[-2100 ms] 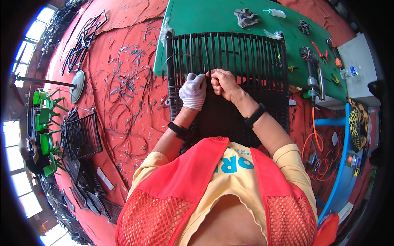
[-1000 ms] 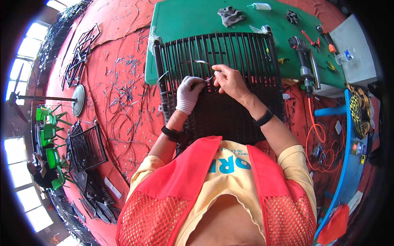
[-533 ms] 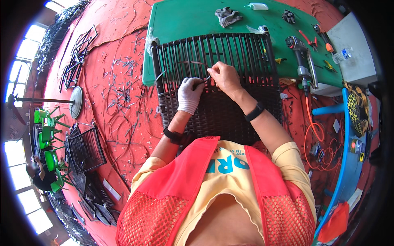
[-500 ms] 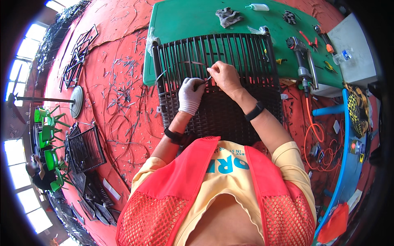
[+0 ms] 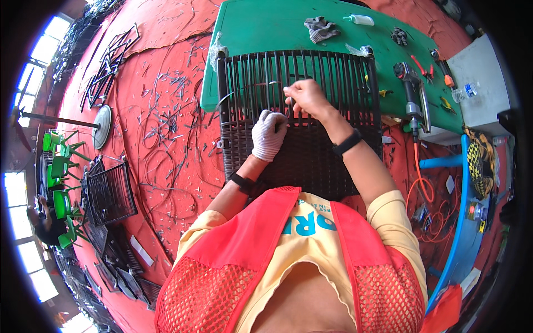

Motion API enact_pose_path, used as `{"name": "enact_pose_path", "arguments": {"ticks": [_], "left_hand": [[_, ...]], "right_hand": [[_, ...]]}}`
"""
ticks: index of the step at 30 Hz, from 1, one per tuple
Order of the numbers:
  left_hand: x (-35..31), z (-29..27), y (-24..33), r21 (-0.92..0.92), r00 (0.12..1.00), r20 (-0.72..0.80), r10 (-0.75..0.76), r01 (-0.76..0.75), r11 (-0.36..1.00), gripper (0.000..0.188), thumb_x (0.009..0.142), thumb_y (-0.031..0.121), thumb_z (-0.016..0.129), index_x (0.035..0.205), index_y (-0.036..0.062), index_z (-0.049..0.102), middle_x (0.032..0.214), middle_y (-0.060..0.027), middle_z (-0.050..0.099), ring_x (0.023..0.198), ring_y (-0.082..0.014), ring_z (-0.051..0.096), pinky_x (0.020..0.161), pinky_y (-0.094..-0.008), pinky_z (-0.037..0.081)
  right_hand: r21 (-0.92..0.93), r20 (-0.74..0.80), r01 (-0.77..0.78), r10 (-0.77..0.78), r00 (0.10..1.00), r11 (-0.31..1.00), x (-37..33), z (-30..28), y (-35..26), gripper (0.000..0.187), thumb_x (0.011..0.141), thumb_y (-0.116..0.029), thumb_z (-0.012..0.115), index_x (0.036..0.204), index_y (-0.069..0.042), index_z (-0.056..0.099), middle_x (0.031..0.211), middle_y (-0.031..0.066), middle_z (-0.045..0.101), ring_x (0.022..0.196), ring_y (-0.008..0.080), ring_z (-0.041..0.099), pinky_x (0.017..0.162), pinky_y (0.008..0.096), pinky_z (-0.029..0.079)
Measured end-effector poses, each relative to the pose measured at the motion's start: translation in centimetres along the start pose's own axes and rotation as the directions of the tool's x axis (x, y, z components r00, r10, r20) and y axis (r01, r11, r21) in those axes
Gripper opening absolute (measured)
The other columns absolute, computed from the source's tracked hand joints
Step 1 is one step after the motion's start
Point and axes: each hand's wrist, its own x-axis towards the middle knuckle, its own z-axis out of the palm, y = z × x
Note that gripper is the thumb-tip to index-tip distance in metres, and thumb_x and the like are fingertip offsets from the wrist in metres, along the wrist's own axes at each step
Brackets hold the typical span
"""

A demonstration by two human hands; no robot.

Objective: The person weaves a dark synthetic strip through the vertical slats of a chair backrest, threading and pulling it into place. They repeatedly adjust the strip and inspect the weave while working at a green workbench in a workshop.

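A dark brown woven chair panel (image 5: 311,150) stands in front of me, its lower part densely woven and its upper part bare upright bars (image 5: 327,72). My left hand (image 5: 269,135), in a striped white glove, is closed at the top edge of the weave; what its fingertips pinch is hidden. Up and to the right, my bare right hand (image 5: 307,97) is closed in a pinch over the bars, slightly blurred. A thin flat weaving strip (image 5: 244,87) arcs from the panel's left side to its fingertips, where the grip is hard to make out.
A green table (image 5: 266,28) behind the panel bears a grey glove (image 5: 320,29), a white squeeze bottle (image 5: 359,20), a power tool (image 5: 410,91) and red-handled pliers (image 5: 423,67). An orange hose (image 5: 422,172) trails right. Strip scraps and black frames (image 5: 111,191) lie left on the red floor.
My right hand has moved a little up and right, away from the weave. My left hand has shifted slightly right and down in the picture. The whole view has also shifted a little.
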Motion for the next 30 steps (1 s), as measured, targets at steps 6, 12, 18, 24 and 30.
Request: {"name": "enact_pose_path", "arguments": {"ticks": [6, 12, 18, 24, 30], "left_hand": [[0.3, 0.0, 0.2, -0.043, 1.000, -0.018, 0.024, -0.025, 0.999, 0.013, 0.073, 0.002, 0.071, 0.080, 0.0083, 0.062, 0.077, -0.0073, 0.055, 0.062, -0.0223, 0.058, 0.055, -0.0311, 0.047], [0.6, -0.2, -0.2, -0.162, 0.999, 0.003, -0.034, 0.034, 0.986, 0.014, 0.076, 0.000, 0.070, 0.086, 0.0023, 0.062, 0.081, -0.0062, 0.057, 0.069, -0.0164, 0.057, 0.062, -0.0257, 0.047], [0.8, 1.3, -1.0, -0.503, 0.891, -0.084, -0.446, 0.349, 0.791, 0.008, 0.084, 0.006, 0.066, 0.081, 0.0033, 0.060, 0.065, 0.0030, 0.056, 0.054, -0.0039, 0.048, 0.051, -0.0196, 0.041], [1.7, 2.4, -0.1, -0.056, 0.951, -0.213, -0.223, 0.216, 0.975, 0.007, 0.079, 0.007, 0.069, 0.078, 0.0050, 0.062, 0.069, -0.0043, 0.059, 0.058, -0.0138, 0.056, 0.056, -0.0273, 0.046], [1.4, 2.3, 0.5, 0.223, 0.980, -0.016, -0.197, 0.195, 0.955, 0.005, 0.079, 0.014, 0.067, 0.082, 0.0108, 0.067, 0.077, -0.0069, 0.056, 0.064, -0.0251, 0.060, 0.057, -0.0327, 0.048]], "right_hand": [[0.894, 0.366, -0.328, -0.074, 0.928, 0.305, -2.9, -0.9, 2.8, 0.026, 0.099, -0.025, 0.045, 0.085, -0.007, 0.057, 0.078, 0.0073, 0.065, 0.039, 0.0013, 0.037, 0.034, 0.0155, 0.027], [0.871, 0.408, -0.310, -0.210, 0.888, 0.381, -2.0, -0.2, 1.2, 0.029, 0.099, -0.028, 0.045, 0.082, -0.007, 0.056, 0.070, 0.0038, 0.061, 0.036, 0.0033, 0.034, 0.033, 0.0174, 0.026], [0.129, -0.008, -0.009, 0.010, 1.000, 0.992, -2.6, -0.8, -0.9, 0.040, 0.098, -0.033, 0.038, 0.090, 0.001, 0.058, 0.077, 0.0133, 0.068, 0.044, 0.0115, 0.056, 0.033, 0.0231, 0.041], [0.528, 0.155, -0.182, 0.116, 0.981, 0.829, -2.2, 0.4, 1.4, 0.014, 0.091, -0.014, 0.045, 0.093, -0.004, 0.055, 0.065, 0.0055, 0.059, 0.041, 0.0081, 0.048, 0.034, 0.0222, 0.036], [0.499, 0.272, -0.247, 0.120, 0.955, 0.831, -1.6, -1.3, 2.2, 0.018, 0.086, -0.007, 0.044, 0.097, -0.003, 0.058, 0.058, 0.0001, 0.054, 0.041, 0.0063, 0.046, 0.034, 0.0228, 0.035]]}}
